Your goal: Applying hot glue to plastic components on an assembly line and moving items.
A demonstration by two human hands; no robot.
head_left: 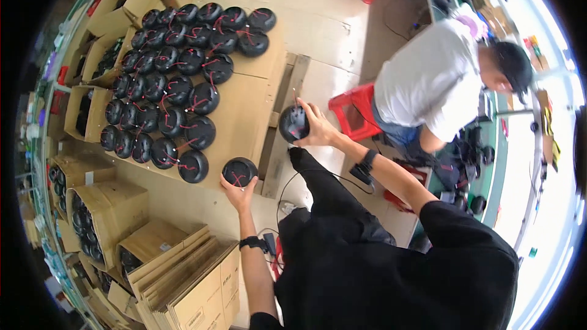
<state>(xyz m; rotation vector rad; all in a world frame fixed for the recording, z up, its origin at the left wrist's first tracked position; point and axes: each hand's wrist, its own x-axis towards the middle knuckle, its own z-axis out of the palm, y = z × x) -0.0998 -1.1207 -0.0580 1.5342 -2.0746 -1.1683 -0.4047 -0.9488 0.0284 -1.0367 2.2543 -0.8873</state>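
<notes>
My left hand [238, 195] grips a round black housing [239, 170] with red wires on top, at the near right corner of the cardboard sheet. My right hand [318, 125] has its fingers round the side of a second round black housing [292, 123], held up beside the sheet's right edge, a wire standing up from it. Several more black housings [191, 61] with red wires lie in rows across the cardboard sheet [244, 104]. The closest to my left hand is a housing [193, 166] at the near end of the rows.
A wooden pallet [284, 128] shows under the sheet. Open cartons [92, 110] line the left, with flattened cardboard [189, 287] nearer me. At right, a person in a white shirt [428, 73] sits on a red stool [354, 110] by a green workbench [489, 177].
</notes>
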